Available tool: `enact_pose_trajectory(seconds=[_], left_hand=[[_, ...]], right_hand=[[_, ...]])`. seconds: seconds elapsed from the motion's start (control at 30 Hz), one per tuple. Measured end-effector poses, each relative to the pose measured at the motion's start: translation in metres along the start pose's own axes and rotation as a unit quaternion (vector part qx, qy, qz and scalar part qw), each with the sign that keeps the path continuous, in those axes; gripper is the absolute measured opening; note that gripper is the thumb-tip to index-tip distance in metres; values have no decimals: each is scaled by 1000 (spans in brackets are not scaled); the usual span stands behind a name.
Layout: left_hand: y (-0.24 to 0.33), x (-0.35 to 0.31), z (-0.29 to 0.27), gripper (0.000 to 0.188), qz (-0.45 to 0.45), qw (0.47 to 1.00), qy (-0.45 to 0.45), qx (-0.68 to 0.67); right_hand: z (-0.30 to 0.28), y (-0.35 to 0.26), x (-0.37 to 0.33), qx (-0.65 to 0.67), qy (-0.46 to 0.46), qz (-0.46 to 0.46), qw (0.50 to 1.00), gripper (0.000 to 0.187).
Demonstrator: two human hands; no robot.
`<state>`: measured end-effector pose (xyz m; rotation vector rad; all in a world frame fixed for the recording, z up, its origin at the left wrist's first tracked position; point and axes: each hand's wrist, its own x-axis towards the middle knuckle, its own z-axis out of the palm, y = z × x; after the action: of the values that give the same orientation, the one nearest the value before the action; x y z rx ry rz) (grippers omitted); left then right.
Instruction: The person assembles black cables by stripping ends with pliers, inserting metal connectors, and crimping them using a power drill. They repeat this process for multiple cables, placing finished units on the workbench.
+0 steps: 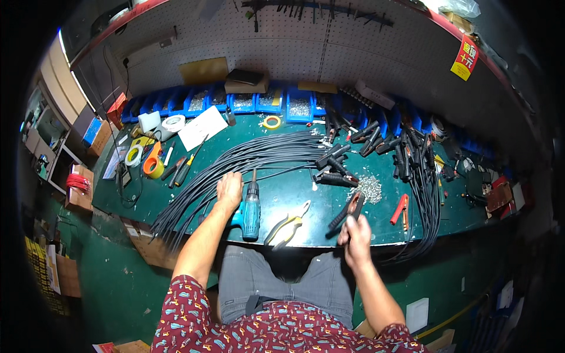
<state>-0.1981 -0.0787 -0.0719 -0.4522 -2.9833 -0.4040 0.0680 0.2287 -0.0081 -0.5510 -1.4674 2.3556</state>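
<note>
At the front edge of the bundle of black cables (259, 148), my left hand (229, 189) has its fingers curled around a black cable (276, 173); the fingertips are partly hidden. My right hand (356, 236) grips a black-handled battery clamp (339, 219) near the table's front edge, its coppery jaws pointing away from me. Beside my left hand lies a teal cordless drill (251, 219), bit pointing away. Yellow-and-black pliers (286, 228) rest between the hands. Just beyond the clamp is a heap of small metal pieces (369, 189). Several black clamps (336, 167) lie at the cables' right ends.
Blue parts bins (300, 110) line the back of the green table (282, 194). More clamps with cables (421, 182) hang over the right front edge, beside a red clamp (399, 209). Screwdrivers (183, 172) and an orange tape dispenser (153, 167) are at left.
</note>
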Motion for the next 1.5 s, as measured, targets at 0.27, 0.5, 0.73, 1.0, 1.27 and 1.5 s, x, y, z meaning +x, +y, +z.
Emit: enact_pose_trajectory(seconds=[0.27, 0.5, 0.73, 1.0, 1.27, 1.5], left_hand=[[9, 74, -24, 21, -83, 983, 124, -108], [85, -41, -132, 6, 196, 892, 217, -344], [123, -178, -78, 29, 62, 822, -185, -536], [156, -196, -67, 32, 119, 886, -107, -434], [171, -197, -61, 28, 86, 850, -94, -512], [180, -200, -63, 32, 76, 856, -65, -507]], right_hand=[[14, 17, -53, 117, -42, 89, 988, 26], [30, 15, -33, 103, -80, 62, 990, 26], [50, 17, -46, 83, -129, 97, 983, 37], [54, 28, -41, -175, -144, 18, 974, 47], [58, 46, -43, -89, -61, -32, 994, 55], [63, 39, -58, -179, 27, -66, 981, 50]])
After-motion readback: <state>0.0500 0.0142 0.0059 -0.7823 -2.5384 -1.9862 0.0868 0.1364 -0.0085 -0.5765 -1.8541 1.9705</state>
